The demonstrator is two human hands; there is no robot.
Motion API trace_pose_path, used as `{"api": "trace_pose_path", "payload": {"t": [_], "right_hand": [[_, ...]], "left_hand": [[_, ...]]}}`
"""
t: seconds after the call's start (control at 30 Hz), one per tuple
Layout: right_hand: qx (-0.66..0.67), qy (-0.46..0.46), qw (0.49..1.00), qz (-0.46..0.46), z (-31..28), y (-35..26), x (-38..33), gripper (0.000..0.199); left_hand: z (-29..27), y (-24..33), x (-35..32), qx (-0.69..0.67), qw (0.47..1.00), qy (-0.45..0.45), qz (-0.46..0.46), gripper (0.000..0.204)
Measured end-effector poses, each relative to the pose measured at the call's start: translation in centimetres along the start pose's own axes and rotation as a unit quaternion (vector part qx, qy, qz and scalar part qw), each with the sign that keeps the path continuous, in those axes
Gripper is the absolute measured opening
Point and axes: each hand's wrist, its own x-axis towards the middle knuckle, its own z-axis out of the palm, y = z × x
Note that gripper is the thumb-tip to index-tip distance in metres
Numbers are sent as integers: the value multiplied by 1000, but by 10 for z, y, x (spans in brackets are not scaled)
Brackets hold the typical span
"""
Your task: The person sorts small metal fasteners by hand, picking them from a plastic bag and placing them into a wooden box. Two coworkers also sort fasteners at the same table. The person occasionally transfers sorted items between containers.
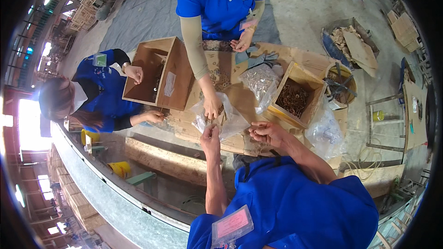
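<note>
My left hand (211, 139) is closed in a pinch at the near edge of a clear plastic bag (234, 119). Just beyond it, a co-worker's hand (212, 106) reaches down onto the same bag. My right hand (268, 133) has its fingertips pinched together by the bag's right corner. What either of my hands holds is too small to make out. Beside the bag, small ring-shaped metal pieces (220, 79) lie scattered on the cardboard-covered worktop (184, 128). To the right stands a wooden box (302, 74) with many brown metal fasteners (292, 99) inside.
A second filled plastic bag (260, 83) and grey gloves (263, 60) lie beyond the bag. At the left, another person's hand (134, 74) is over a large wooden box (177, 83). A bucket (344, 83) and a crumpled plastic bag (326, 131) flank the right edge.
</note>
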Motion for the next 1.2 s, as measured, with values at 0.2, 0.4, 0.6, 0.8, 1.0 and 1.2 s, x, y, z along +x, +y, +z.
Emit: {"api": "trace_pose_path", "payload": {"t": [0.2,0.4,0.6,0.8,1.0,1.2], "right_hand": [[1,-7,1000,18,3,8,3,26],[-3,28,999,18,4,7,2,16],[40,83,996,0,7,5,9,13],[21,0,998,-62,11,16,24,11],[-23,18,997,-65,24,24,25,11],[2,8,999,-41,20,21,18,14]], "left_hand": [[21,-29,36,450,889,-81,35,23],[52,-47,43,434,899,-58,-15,26],[30,-5,27,389,921,-36,12,25],[36,57,-32,56,967,-247,-31,24],[28,49,-39,50,975,-210,-60,23],[26,50,-43,41,971,-229,-53,21]]}}
